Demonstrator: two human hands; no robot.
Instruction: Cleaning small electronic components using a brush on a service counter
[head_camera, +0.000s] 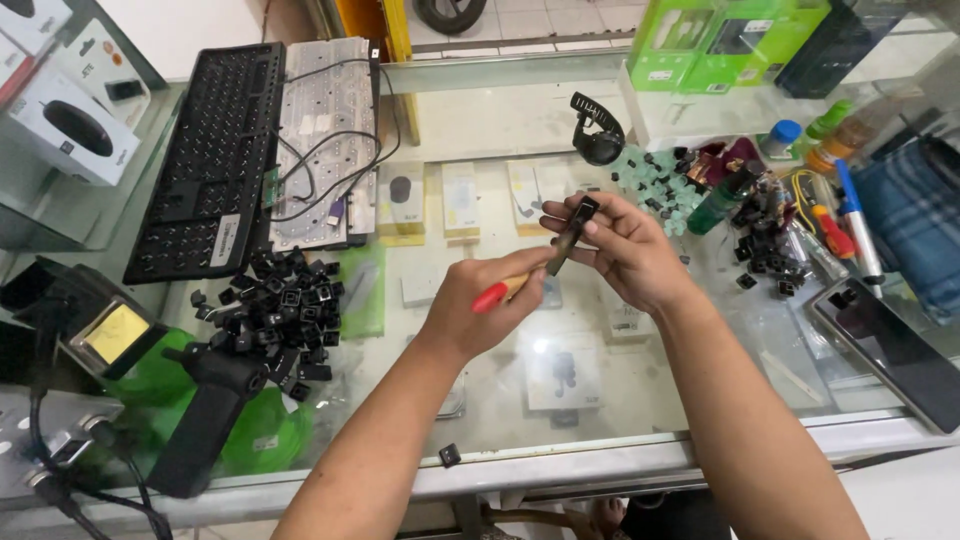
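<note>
Black keycaps (280, 310); red-tipped wooden brush handle (503, 290); green boxes (720, 40); blue plaid cloth (915, 220); teal keycaps (650, 180).

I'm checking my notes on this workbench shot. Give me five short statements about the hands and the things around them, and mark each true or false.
1. The left hand grips a tool with a red handle. True.
2. The right hand holds a long dark keycap between its fingers. True.
3. The pile of black keycaps lies to the right of both hands. False: it lies to their left, below the stripped keyboard frame.
4. The hands work over a glass counter. True.
5. The white mouse box sits between the two hands. False: it sits at the far left edge.
</note>
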